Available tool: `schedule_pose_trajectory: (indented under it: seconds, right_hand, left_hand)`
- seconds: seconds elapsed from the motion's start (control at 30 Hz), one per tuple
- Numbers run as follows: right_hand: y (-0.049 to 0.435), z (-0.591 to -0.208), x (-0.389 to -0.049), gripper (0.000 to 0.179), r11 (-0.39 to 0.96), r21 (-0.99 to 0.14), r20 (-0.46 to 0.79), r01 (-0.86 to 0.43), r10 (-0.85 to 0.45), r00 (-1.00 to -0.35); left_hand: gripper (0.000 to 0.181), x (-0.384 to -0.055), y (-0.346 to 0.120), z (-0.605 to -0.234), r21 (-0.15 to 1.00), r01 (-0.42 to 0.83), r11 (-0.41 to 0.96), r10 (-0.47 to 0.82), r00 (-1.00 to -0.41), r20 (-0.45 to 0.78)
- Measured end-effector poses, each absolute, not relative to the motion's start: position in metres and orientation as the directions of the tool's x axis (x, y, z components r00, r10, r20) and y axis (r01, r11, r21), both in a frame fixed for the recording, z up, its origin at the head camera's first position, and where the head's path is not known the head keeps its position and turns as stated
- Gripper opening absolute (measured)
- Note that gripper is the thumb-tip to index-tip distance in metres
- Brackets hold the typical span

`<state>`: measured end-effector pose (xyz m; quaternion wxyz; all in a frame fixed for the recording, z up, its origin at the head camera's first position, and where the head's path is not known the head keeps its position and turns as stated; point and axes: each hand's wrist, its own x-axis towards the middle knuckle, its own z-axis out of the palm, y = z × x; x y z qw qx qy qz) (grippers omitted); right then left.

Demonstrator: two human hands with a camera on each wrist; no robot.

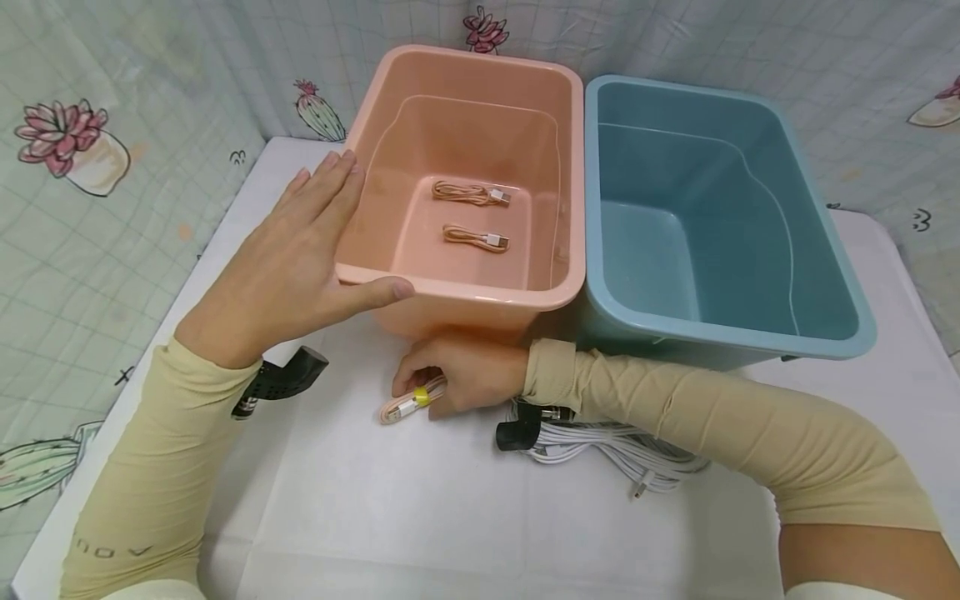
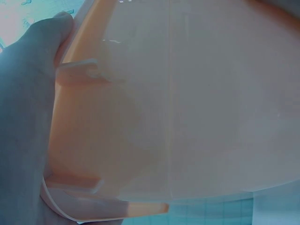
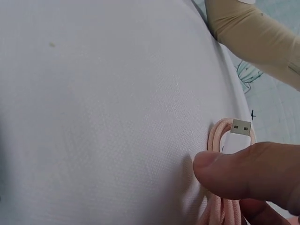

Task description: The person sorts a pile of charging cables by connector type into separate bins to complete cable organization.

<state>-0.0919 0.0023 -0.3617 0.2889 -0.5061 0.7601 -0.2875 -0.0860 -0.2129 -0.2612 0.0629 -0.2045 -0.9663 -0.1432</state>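
Observation:
In front of the pink bin [image 1: 480, 297], my right hand [image 1: 476, 371] pinches a coiled pink USB cable [image 1: 400, 408] close over the white table. A yellow band wraps the coil. In the right wrist view, the thumb crosses the cable [image 3: 218, 136] just below its white USB plug. My left hand [image 1: 288, 258] rests on the pink bin's near left corner with its fingers straight, the thumb lying along the front rim. Two more coiled pink USB cables, one farther back [image 1: 461, 193] and one nearer [image 1: 472, 238], lie on the bin's floor.
A blue bin [image 1: 742, 333] stands right beside the pink one. Several bundled white cables [image 1: 600, 446] lie on the table [image 1: 390, 508] under my right forearm. A patterned curtain [image 1: 675, 37] hangs behind the bins and along the left side.

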Motion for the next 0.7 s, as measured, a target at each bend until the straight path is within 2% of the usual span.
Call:
schedule_pose_trajectory:
  seconds: [0.43,0.7]
  right_hand:
    - [0.0047,-0.3657,-0.0909,0.04,0.301,-0.798,-0.139,-0.522,-0.935,-0.326]
    - [0.005,-0.3647,-0.0892,0.039,0.303,-0.791,-0.134,-0.531,-0.933,-0.333]
  left_hand:
    - [0.11,-0.0863,-0.2127,-0.2607,0.258,0.414,0.873,0.376,-0.908,0.186]
    - [0.11,-0.0854,-0.2128,-0.2609,0.258,0.413,0.873,0.375,-0.908,0.185]
